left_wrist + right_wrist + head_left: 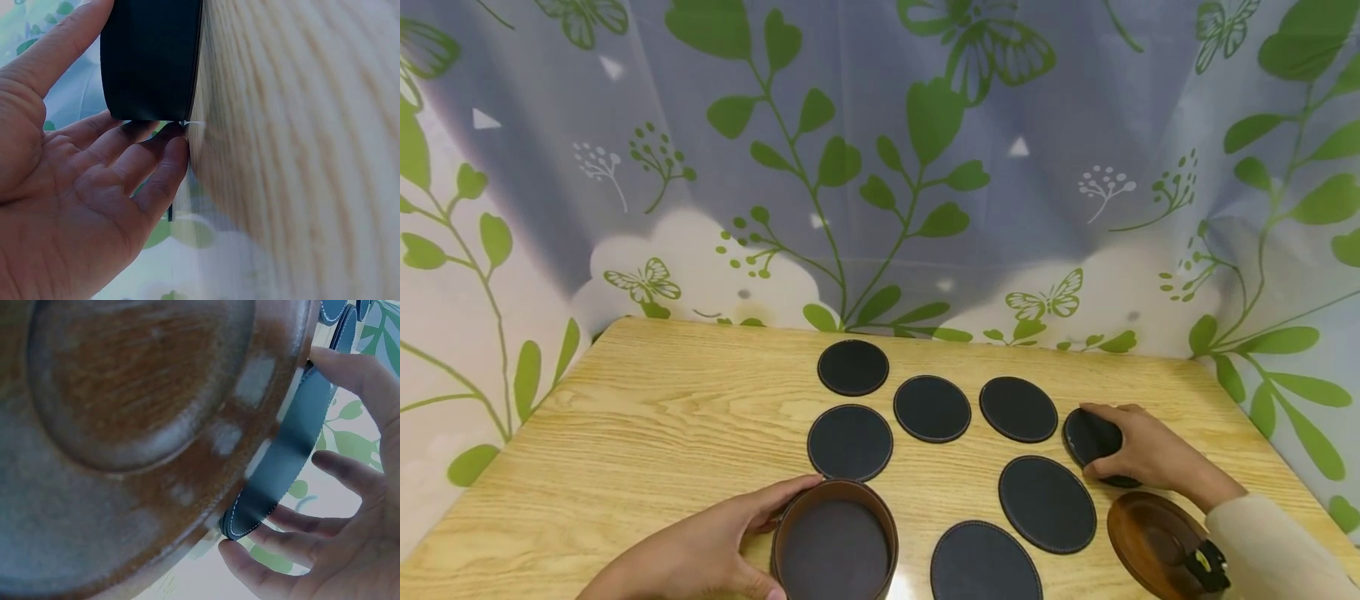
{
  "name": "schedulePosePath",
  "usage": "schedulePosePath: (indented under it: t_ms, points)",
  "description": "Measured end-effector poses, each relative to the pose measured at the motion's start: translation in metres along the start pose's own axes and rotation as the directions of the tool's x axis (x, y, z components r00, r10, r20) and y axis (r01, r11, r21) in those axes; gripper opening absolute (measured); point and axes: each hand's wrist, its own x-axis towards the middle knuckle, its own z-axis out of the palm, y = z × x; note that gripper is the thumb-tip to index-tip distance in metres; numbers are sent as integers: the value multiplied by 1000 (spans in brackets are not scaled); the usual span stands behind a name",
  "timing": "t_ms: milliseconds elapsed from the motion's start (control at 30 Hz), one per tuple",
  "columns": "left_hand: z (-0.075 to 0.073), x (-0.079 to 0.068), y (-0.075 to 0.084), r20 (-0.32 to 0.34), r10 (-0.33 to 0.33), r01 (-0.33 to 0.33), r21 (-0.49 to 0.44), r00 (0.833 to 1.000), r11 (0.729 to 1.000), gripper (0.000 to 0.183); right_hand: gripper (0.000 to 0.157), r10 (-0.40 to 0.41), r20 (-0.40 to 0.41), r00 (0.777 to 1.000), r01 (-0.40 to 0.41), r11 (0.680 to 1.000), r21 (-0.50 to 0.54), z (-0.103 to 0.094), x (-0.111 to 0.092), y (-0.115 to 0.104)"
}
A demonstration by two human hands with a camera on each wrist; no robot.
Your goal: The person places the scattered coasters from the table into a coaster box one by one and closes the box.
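Observation:
My left hand [700,542] holds a round, open-topped leather coaster holder [850,490], brown inside, at the table's front. The thumb is on its near side and the fingers on its far side. The holder's dark outer wall [150,56] stands on the table in the left wrist view. At the right, my right hand [1142,450] grips a round black coaster [1090,437] by its edges, thumb near and fingers far. White stitching runs along the coaster's rim [287,450] in the right wrist view. Whether one or more coasters lie in that grip, I cannot tell.
Several black stitched coasters lie flat on the wooden table [662,417], among them a far one [853,367], a middle one [932,408] and a front one [987,562]. A brown wooden saucer [1138,529] sits under the right forearm. A leaf-patterned curtain [880,233] hangs behind.

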Motion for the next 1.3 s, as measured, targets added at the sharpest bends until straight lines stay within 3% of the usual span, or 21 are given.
schedulePosePath:
  t_ms: [233,533,767,1067,1300]
  points:
    - [0,1,3,-9,-47,47,-3,999,999,97,93,-29,-73,997,25,998,-54,0,-5,-2]
    - [0,1,2,-8,-34,34,2,999,999,95,89,-47,-130,990,39,997,-63,1,-11,-10]
    - [0,2,3,0,-39,39,-21,999,999,95,86,-75,-177,981,62,995,-77,4,-15,-36]
    - [0,2,3,-13,-57,57,-10,998,998,95,87,-102,-172,980,95,994,-50,10,-20,-70]
    - [1,1,3,-13,-33,33,0,999,999,96,87,-148,-200,969,138,989,-60,17,-24,-91]
